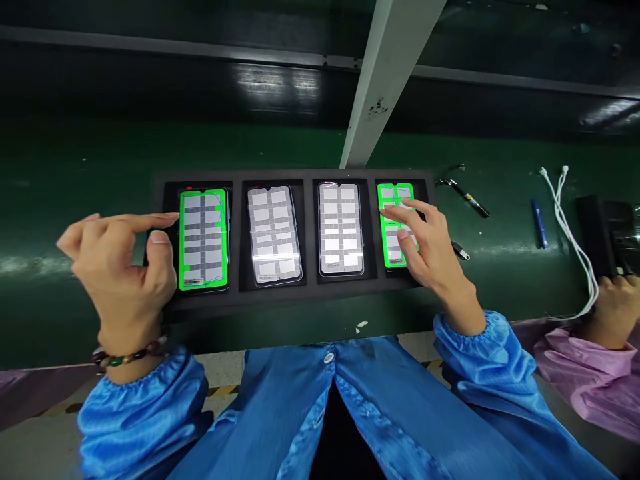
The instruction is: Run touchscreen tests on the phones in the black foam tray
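Side by side in a black foam tray (309,233) lie several smartphones. On the leftmost phone (203,240) the screen has a bright green border around a grey block grid. My left hand (127,260) is beside its left edge, index finger stretched to the upper border and thumb apart. Two middle phones, the second phone (274,233) and the third phone (341,227), show grey and white blocks without green. Over the rightmost phone (393,243), also green-bordered, my right hand (425,243) has its fingers spread, fingertips at the screen; its palm covers part of it.
A grey metal post (387,80) rises behind the tray. To the right lie a black pen-like tool (467,198), a small key-like piece (461,251), a blue pen (539,225) and white cables (570,233). A co-worker's hand (617,307) is at a black device (613,230).
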A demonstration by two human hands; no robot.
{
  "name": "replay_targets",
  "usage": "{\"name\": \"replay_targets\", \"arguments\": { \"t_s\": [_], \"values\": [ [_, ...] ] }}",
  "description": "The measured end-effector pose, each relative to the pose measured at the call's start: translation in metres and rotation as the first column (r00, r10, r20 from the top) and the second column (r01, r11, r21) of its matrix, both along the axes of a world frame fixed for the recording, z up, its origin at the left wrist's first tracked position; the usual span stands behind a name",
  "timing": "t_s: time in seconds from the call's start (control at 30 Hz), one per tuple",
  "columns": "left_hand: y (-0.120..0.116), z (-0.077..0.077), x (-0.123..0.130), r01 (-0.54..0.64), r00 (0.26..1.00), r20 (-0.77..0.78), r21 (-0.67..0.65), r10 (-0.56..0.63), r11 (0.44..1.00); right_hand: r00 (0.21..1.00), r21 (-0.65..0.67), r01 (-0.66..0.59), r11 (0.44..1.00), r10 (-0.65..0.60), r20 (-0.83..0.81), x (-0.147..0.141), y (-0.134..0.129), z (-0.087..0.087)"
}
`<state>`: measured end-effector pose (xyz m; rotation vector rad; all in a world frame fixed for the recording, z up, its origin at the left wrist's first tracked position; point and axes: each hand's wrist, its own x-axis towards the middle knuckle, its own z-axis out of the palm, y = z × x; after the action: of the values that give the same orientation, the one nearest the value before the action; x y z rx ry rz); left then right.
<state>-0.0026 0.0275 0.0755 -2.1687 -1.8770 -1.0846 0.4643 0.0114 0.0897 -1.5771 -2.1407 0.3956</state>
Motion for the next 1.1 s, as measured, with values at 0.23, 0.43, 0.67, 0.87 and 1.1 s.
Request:
{"name": "replay_targets", "arguments": {
  "t_s": [0.23,0.43,0.67,0.87,1.1],
  "values": [
    [0.000,0.000,0.000,-0.021,1.000,0.018,0.003,0.021,1.000,0.978,0.064,0.207,0.976,-0.209,0.024,0.026,-0.016,0.001],
    [0.001,0.000,-0.001,-0.028,1.000,-0.001,-0.001,0.028,1.000,0.999,0.060,0.018,0.998,-0.016,-0.028,0.008,-0.029,0.002],
    [0.001,-0.001,-0.001,-0.018,1.000,-0.004,-0.002,0.018,1.000,0.984,0.080,0.174,0.982,-0.176,0.019,0.021,-0.048,0.000],
    [0.002,-0.001,0.001,-0.014,1.000,-0.022,0.006,0.014,1.000,0.999,0.069,0.036,0.997,-0.034,-0.026,0.009,-0.059,-0.003],
    [0.004,-0.001,-0.003,0.001,0.999,-0.051,0.070,0.003,0.998,0.967,0.121,0.253,0.960,-0.254,-0.011,0.025,-0.073,-0.005]
  ]
}}
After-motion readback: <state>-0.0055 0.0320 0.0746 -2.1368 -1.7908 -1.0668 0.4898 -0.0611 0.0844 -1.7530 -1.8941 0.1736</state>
